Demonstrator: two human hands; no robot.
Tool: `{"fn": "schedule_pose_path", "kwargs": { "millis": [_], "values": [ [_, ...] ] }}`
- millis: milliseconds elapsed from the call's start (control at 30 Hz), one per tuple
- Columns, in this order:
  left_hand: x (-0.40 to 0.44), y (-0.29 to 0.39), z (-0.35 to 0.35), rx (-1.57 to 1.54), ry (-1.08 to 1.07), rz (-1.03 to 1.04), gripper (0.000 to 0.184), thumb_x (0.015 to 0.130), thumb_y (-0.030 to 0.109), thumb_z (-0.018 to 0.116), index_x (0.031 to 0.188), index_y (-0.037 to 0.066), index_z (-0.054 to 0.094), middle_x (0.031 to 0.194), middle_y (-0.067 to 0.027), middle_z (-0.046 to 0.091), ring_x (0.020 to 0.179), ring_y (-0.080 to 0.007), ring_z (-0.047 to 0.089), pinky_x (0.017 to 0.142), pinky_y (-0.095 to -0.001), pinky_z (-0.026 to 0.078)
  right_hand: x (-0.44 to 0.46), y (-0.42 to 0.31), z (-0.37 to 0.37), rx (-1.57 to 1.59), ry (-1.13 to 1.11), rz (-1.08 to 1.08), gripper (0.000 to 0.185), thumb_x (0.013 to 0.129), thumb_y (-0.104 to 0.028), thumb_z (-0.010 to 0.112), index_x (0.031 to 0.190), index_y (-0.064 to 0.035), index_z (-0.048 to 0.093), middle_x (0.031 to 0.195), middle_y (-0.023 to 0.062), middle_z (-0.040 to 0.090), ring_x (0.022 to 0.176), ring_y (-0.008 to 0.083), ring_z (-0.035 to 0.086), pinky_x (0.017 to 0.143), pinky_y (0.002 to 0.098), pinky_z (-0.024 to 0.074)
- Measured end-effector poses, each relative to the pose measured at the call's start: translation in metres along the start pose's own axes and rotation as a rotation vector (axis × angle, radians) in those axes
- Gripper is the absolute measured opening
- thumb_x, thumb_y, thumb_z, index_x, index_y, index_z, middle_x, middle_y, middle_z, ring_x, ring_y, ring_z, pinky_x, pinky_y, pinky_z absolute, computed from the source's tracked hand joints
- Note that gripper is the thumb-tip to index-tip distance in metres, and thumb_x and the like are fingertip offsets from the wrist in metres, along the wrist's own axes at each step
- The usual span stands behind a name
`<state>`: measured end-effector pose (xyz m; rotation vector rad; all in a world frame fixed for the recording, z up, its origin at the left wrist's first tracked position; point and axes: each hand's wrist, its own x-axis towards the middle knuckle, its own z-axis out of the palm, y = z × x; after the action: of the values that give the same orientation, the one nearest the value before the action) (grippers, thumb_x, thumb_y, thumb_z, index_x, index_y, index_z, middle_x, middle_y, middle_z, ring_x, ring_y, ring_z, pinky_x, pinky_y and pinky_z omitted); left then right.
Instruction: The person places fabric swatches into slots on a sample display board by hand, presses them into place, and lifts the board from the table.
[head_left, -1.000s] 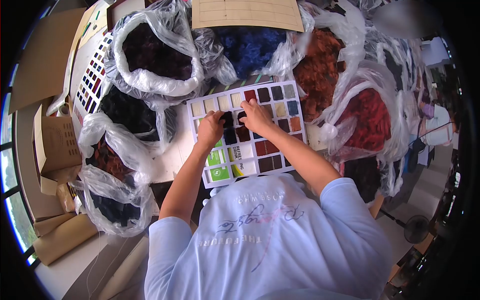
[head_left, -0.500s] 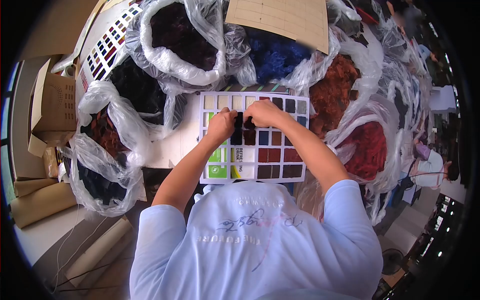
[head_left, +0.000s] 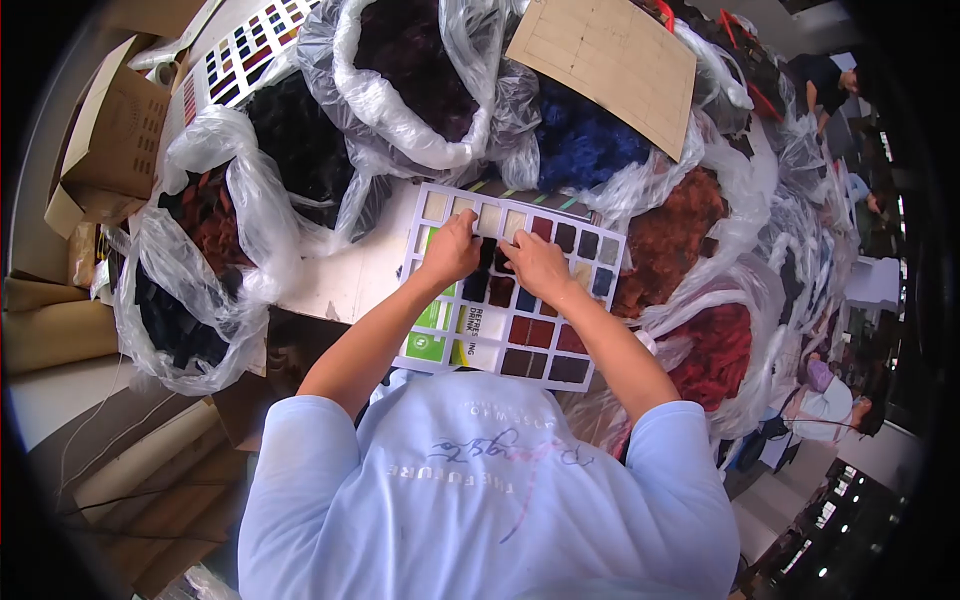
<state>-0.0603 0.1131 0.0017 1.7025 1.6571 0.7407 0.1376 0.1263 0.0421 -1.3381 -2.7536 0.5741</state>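
Note:
A white grid board (head_left: 612, 243) with coloured fibre swatches in its windows lies before my torso, slightly tilted. My left hand (head_left: 453, 247) is closed over its upper left part, fingertips at a dark swatch (head_left: 484, 254). My right hand (head_left: 538, 262) is beside it with fingers bent down onto a dark swatch. What the fingertips pinch, if anything, is too small to tell. Below the hands a dark red swatch (head_left: 501, 291) fills one window. Green and white printed packaging (head_left: 425, 345) shows through the lower left windows.
Plastic bags hold black (head_left: 295, 150), blue (head_left: 585, 135), rust (head_left: 670, 240) and red fibre (head_left: 715, 350). A tan cardboard sheet (head_left: 605, 65) rests on the bags. A swatch chart (head_left: 250, 50) and a cardboard box (head_left: 112, 135) are at left. Other people (head_left: 830, 405) are at right.
The view has shifted and turned, so the board appears tilted again. The hands stay on the same area of the board; my right fingers have spread slightly.

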Motion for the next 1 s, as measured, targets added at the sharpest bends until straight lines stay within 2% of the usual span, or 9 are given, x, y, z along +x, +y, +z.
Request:
{"fn": "schedule_pose_path", "kwargs": {
  "millis": [67,133,233,367,467,500,633,867,1000],
  "values": [
    [0.009,-0.008,-0.003,0.011,-0.002,-0.032,0.04,0.084,0.004,0.061,0.12,-0.003,0.045,0.099,-0.0209,0.063,0.09,-0.0325,0.065,0.08,-0.0397,0.052,-0.006,0.0,0.007,-0.129,-0.026,-0.044,0.026,0.081,-0.019,0.068,0.106,-0.0111,0.066,0.099,0.0104,0.058,0.087,0.0306,0.064,0.067,0.0425,0.054],
    [0.02,-0.018,-0.003,-0.408,-0.033,-0.323,0.037,0.088,0.001,0.056,0.122,-0.002,0.045,0.101,-0.0164,0.062,0.091,-0.0253,0.066,0.077,-0.0341,0.053,-0.006,0.01,0.005,-0.159,-0.002,-0.083,0.025,0.083,-0.022,0.066,0.107,-0.0117,0.068,0.093,0.0125,0.064,0.079,0.0326,0.066,0.065,0.0435,0.0544],
    [0.036,0.002,-0.019,-0.594,-0.042,-0.347,0.029,0.093,0.004,0.056,0.12,-0.001,0.046,0.096,-0.011,0.06,0.081,-0.015,0.061,0.07,-0.028,0.05,0.009,0.024,-0.001,0.074,0.194,0.287,0.035,0.085,-0.037,0.069,0.111,-0.0137,0.069,0.075,0.011,0.069,0.07,0.026,0.069,0.063,0.0418,0.0537],
    [0.057,0.006,-0.014,-0.359,0.021,-0.229,0.025,0.092,0.011,0.064,0.111,0.001,0.052,0.086,-0.007,0.06,0.078,-0.0137,0.059,0.067,-0.0285,0.047,0.026,0.036,-0.021,1.705,0.443,1.175,0.044,0.09,-0.05,0.064,0.097,-0.0065,0.059,0.078,0.0052,0.059,0.064,0.0199,0.059,0.061,0.0348,0.0548],
    [0.068,0.007,-0.004,-0.362,0.061,-0.234,0.021,0.09,0.013,0.067,0.103,0.001,0.057,0.085,-0.006,0.062,0.076,-0.0139,0.058,0.067,-0.0297,0.047,0.024,0.04,0.01,2.116,0.324,1.117,0.038,0.091,-0.041,0.066,0.101,-0.0057,0.058,0.087,0.0081,0.061,0.079,0.0216,0.061,0.07,0.0387,0.0557],
    [0.069,0.009,0.0,-0.364,0.058,-0.231,0.021,0.09,0.013,0.067,0.103,0.001,0.057,0.085,-0.006,0.062,0.076,-0.0139,0.058,0.067,-0.0297,0.047,0.021,0.035,0.013,2.168,0.341,1.015,0.027,0.093,-0.025,0.065,0.108,-0.0034,0.056,0.099,0.0108,0.061,0.091,0.0246,0.061,0.081,0.0424,0.0542],
    [0.068,0.014,0.005,-0.337,-0.032,-0.239,0.022,0.085,0.013,0.07,0.099,-0.002,0.061,0.087,-0.0111,0.067,0.079,-0.0194,0.062,0.072,-0.0327,0.049,0.023,0.029,0.026,1.838,0.373,0.832,0.033,0.09,-0.001,0.058,0.121,0.0008,0.049,0.109,0.0133,0.062,0.102,0.0237,0.061,0.088,0.0411,0.0514],
    [0.075,0.007,0.005,-0.229,-0.23,-0.083,0.019,0.079,0.012,0.073,0.095,0.002,0.07,0.085,-0.017,0.071,0.078,-0.0261,0.069,0.073,-0.0348,0.052,0.037,0.034,0.017,0.768,0.26,0.638,0.019,0.089,-0.003,0.062,0.107,-0.0003,0.065,0.097,0.0082,0.07,0.085,0.0155,0.065,0.078,0.0306,0.0525],
    [0.074,0.004,0.001,-0.194,-0.296,-0.036,0.019,0.077,0.011,0.073,0.095,0.005,0.072,0.086,-0.0173,0.069,0.082,-0.0307,0.067,0.076,-0.0373,0.052,0.041,0.038,0.031,1.19,0.262,0.773,0.018,0.084,-0.006,0.067,0.102,-0.0033,0.069,0.093,0.0124,0.072,0.083,0.0225,0.068,0.076,0.0344,0.053]
  ]
}}
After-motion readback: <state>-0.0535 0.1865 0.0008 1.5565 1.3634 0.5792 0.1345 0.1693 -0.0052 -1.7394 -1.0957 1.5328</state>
